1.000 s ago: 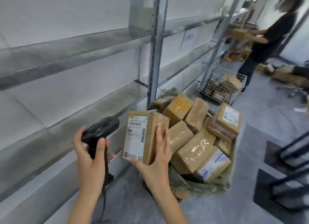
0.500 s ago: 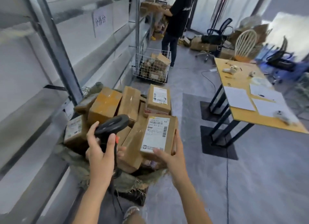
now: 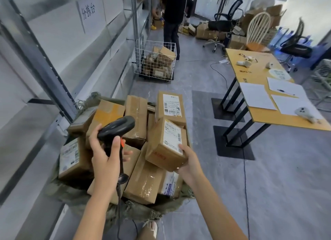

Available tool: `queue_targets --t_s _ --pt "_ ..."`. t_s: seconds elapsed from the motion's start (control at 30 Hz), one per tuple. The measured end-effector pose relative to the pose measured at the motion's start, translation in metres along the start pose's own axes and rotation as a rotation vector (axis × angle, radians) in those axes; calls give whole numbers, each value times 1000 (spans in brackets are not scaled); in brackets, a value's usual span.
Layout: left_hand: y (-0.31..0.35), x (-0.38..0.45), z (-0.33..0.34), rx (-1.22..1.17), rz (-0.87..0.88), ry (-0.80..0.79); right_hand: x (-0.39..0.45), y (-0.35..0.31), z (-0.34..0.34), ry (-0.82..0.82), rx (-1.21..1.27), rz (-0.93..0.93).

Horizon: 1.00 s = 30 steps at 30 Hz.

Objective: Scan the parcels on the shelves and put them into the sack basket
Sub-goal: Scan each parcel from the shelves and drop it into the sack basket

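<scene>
Right hand (image 3: 188, 161) grips a parcel (image 3: 167, 143) right above the sack basket (image 3: 75, 195) pile's right edge, tilted label-up; left hand (image 3: 105, 155) grips the scanner (image 3: 116, 128).

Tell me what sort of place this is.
Probably a parcel sorting depot: a sack basket heaped with labelled cardboard parcels, a handheld barcode scanner in the left hand, metal shelving, and a wire cart of boxes.
</scene>
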<state>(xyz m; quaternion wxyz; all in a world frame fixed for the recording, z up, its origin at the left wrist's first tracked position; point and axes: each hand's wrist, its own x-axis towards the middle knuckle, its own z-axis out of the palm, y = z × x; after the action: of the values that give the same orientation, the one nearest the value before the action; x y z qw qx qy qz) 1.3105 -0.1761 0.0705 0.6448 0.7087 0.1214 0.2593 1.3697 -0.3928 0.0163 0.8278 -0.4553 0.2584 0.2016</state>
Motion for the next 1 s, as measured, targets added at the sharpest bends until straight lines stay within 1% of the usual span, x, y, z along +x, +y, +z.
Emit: queue_targets --t_s 0.1,0.17,0.37,0.43,0.5,0.57,0.6,0.67,0.73,0.8,0.9,1.0 --pt "-4 9 7 -4 -18 -24 -6 12 -1 101 105 -71" --pt "-9 14 13 19 -24 -47 -8 19 5 168 117 -129" --pt "-20 24 43 -20 -97 -131 2 34 40 217 79 -192" --pt "-23 26 50 -23 -92 -131 3 37 46 243 9 -207" --pt "-24 28 53 42 -72 -131 2 36 46 295 -148 -243" --pt "-26 29 54 24 -101 -150 5 31 38 342 -330 -313" --pt "-26 29 55 -20 -126 -160 7 26 34 343 -387 -343" --pt "-25 27 56 -68 -165 -177 11 16 28 311 -420 -378" --pt "-25 24 59 -82 -204 -193 13 12 25 281 -418 -412" --pt "-25 22 62 -74 -230 -192 12 15 22 272 -493 -450" --pt "-25 26 66 23 -193 -193 8 24 14 246 -640 -476" --pt "-24 37 74 47 -176 -207 5 28 5 238 -708 -463"
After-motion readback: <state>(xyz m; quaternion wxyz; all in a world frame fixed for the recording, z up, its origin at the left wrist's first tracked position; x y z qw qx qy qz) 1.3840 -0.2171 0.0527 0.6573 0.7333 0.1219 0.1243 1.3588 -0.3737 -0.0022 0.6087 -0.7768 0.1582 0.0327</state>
